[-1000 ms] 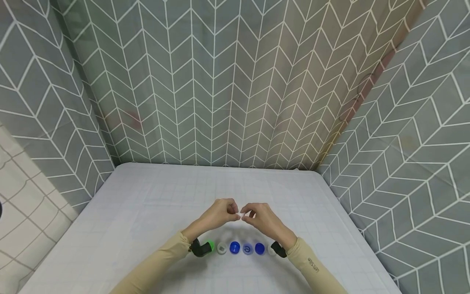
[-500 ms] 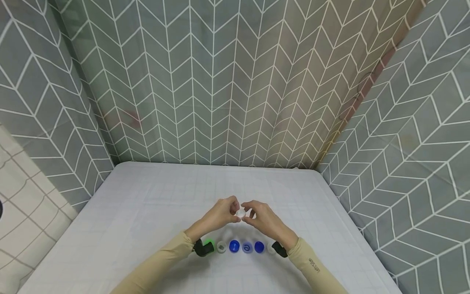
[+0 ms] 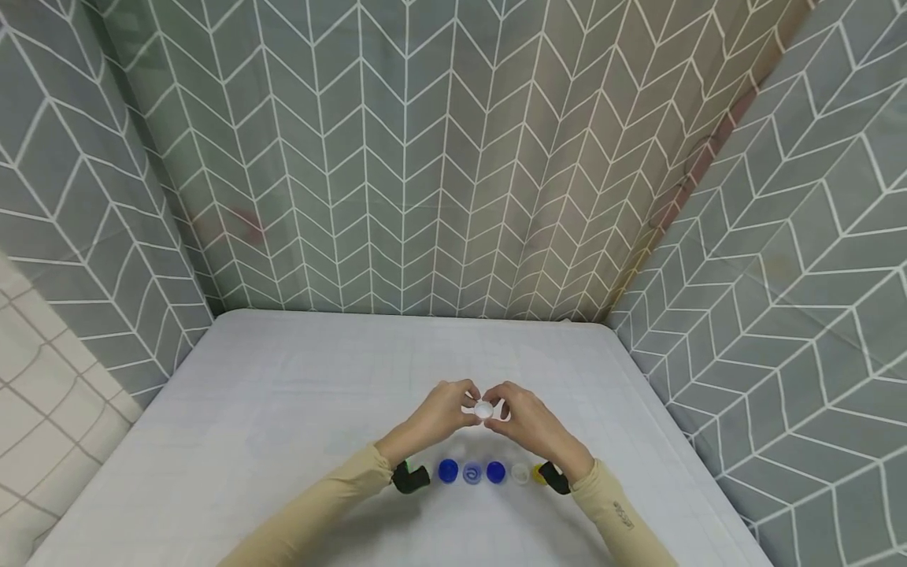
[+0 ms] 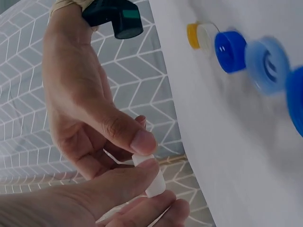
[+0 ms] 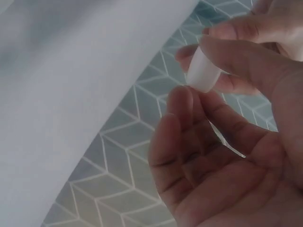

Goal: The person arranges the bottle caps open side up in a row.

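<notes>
Both hands meet over the white table, holding one small white bottle cap (image 3: 483, 409) between them. My left hand (image 3: 442, 409) pinches the cap from the left side, with its thumb across the cap's side in the left wrist view. From the right, my right hand (image 3: 524, 421) grips it between thumb and fingertips. The head view shows the cap's round face. In the right wrist view the cap (image 5: 203, 73) looks like a short white cylinder, partly hidden by the thumb.
Below the hands runs a row of bottle caps: a blue one (image 3: 448, 471), a pale blue one (image 3: 472, 472), another blue one (image 3: 496, 472), a whitish one (image 3: 520, 473) and a yellow one (image 3: 540, 473). The wrist cameras partly cover the row's ends. Patterned curtains surround the table (image 3: 319, 354).
The white cap has turned from a nearly hidden sliver to show its round face to the head camera. Both hands have shifted a little to the right; the yellow cap has come into sight.
</notes>
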